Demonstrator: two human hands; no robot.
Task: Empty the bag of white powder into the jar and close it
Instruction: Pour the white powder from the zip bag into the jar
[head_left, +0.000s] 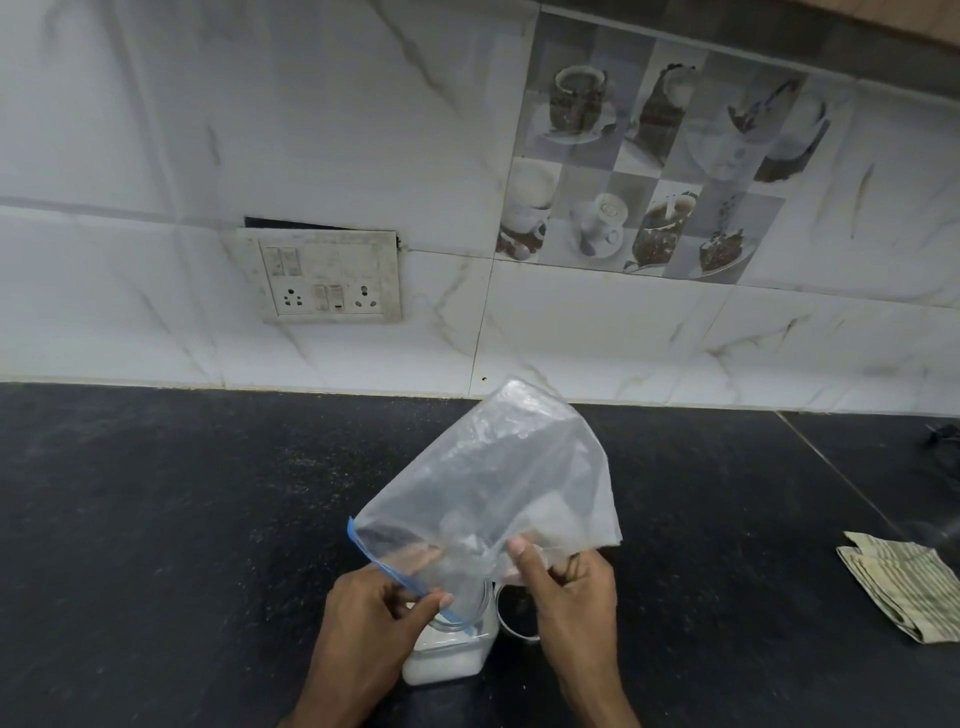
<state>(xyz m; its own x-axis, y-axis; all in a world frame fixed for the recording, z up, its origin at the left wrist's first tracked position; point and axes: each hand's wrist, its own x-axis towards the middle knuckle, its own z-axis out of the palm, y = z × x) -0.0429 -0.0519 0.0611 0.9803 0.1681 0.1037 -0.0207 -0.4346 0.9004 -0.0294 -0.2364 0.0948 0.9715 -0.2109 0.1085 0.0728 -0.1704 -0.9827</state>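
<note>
A clear plastic zip bag with a blue seal strip is tipped upside down, its mouth over the open jar. The bag looks nearly see-through, with only a thin white film inside. My left hand pinches the blue mouth edge right above the jar opening. My right hand grips the bag's lower right side. The clear jar stands on the black counter between my wrists and holds white powder at its bottom. A round lid lies on the counter just right of the jar, partly hidden by my right hand.
A folded striped cloth lies at the counter's right edge. A white tiled wall with a switch-and-socket plate rises behind the counter. A dark cable end shows at the far right.
</note>
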